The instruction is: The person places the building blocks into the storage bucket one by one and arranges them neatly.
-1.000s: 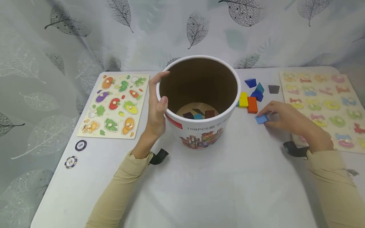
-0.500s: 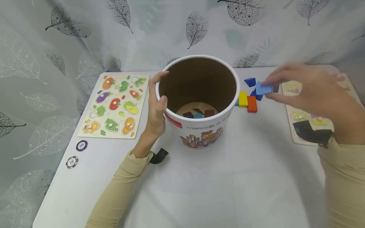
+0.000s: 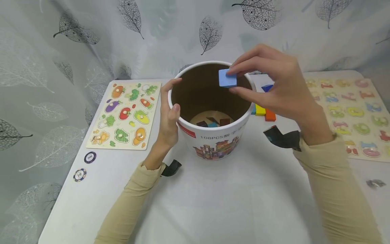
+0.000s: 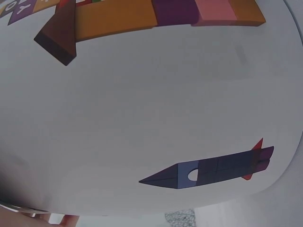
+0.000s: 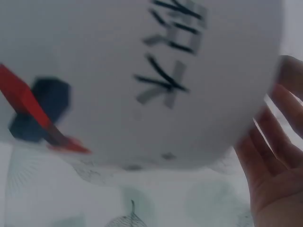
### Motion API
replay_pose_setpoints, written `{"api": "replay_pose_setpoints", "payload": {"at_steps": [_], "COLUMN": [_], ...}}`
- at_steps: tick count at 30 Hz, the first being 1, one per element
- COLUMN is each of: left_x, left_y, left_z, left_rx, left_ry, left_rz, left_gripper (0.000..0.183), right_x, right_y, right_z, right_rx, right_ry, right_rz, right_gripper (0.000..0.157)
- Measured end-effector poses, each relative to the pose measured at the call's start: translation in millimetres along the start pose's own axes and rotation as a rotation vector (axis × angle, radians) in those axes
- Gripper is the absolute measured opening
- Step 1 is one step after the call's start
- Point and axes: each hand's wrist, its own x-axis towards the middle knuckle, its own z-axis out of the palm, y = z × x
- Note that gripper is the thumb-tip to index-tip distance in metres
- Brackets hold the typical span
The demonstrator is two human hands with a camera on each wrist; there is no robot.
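Observation:
A large white bucket (image 3: 216, 147) with printed letters and a building picture stands upright on the table. My left hand (image 3: 169, 120) grips its left side, with the thumb and a fingertip at the rim. Over the bucket's mouth, my right hand (image 3: 280, 79) pinches a light blue block (image 3: 227, 78) between thumb and fingers. Several blocks lie on the bucket floor, among them a dark red one (image 3: 224, 122) and a teal one (image 3: 212, 125). Printed bucket wall (image 4: 156, 104) fills most of the left wrist view. The right wrist view does not show the held block.
Right of the bucket lie a yellow block (image 3: 260, 110), an orange-red block (image 3: 269, 115) and a dark blue block (image 3: 266, 88). A vegetable puzzle board (image 3: 122, 135) is at left, with two poker chips (image 3: 90, 157) nearby. Another puzzle board (image 3: 362, 117) lies at right.
My right hand has lifted the light blue block from the table on the right and carried it left, over the bucket's mouth. The left hand stays on the bucket.

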Motion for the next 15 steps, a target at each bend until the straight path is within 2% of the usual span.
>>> {"api": "replay_pose_setpoints", "payload": {"at_steps": [4,15], "left_x": [-0.2,-0.4], "left_y": [0.0,-0.7], "left_z": [0.5,1.0], "left_rx": [0.011,-0.002], "left_ry": [0.001,0.015], "left_rz": [-0.01,-0.016], "left_gripper": [0.104,0.104], "right_x": [1,0], "right_y": [5,11], "right_z": [14.8,24.7], "right_rx": [0.092,0.119], "right_ry": [-0.001,-0.004], "right_rz": [0.022,0.049], "right_gripper": [0.04,0.035]}}
